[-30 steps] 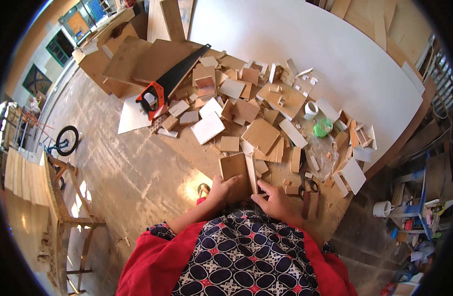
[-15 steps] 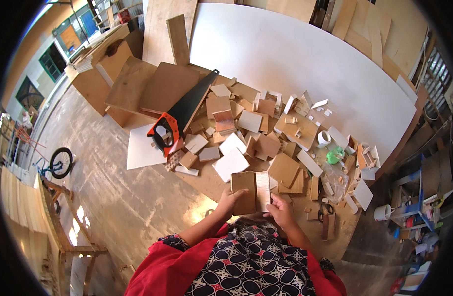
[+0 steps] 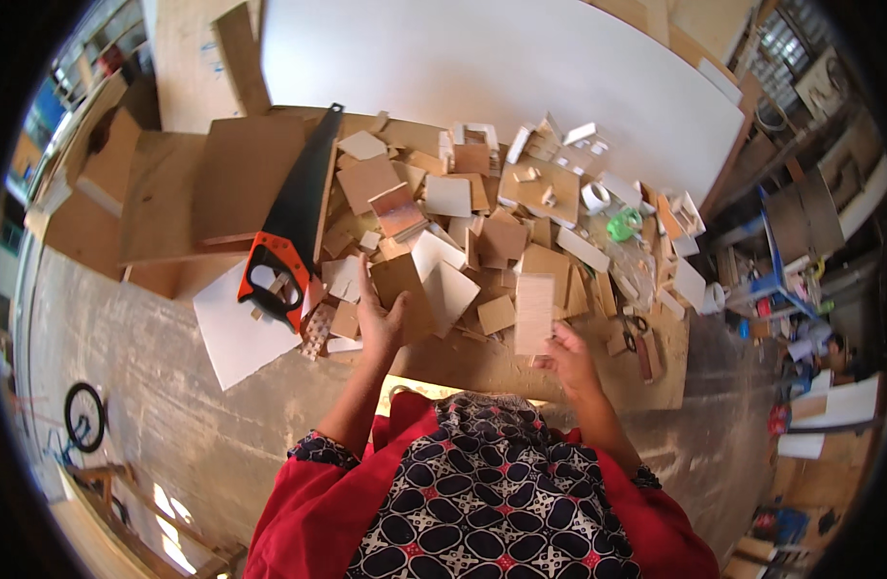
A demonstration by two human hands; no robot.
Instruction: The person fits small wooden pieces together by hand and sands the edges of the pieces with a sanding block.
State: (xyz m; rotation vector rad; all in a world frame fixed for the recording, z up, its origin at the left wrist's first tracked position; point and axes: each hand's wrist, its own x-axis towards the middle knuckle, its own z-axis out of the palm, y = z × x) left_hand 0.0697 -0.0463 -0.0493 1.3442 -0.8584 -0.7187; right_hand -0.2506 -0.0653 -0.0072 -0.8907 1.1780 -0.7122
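My left hand point(image 3: 378, 320) grips a brown wooden board point(image 3: 405, 289) by its left edge, thumb across the face and a finger reaching up along the side. The board is tilted above the pile of offcuts. In my right hand point(image 3: 571, 361) a narrow, pale wooden block point(image 3: 534, 315) stands upright, pinched near its lower right corner. A gap separates the two pieces. Left of my left hand lies a handsaw point(image 3: 275, 280) with an orange and black handle. Scissors point(image 3: 635, 332) with dark handles rest to the right of my right hand.
Wood offcuts point(image 3: 448, 196) cover much of the table point(image 3: 463, 362). A white tape roll point(image 3: 595, 199) and a green tape roll point(image 3: 624, 224) sit toward the right. A large white panel point(image 3: 482, 58) stands behind, with brown boards point(image 3: 246, 179) at the left.
My hands have moved apart: the brown board went left and the pale block right, where before they were side by side. The whole view has shifted, too.
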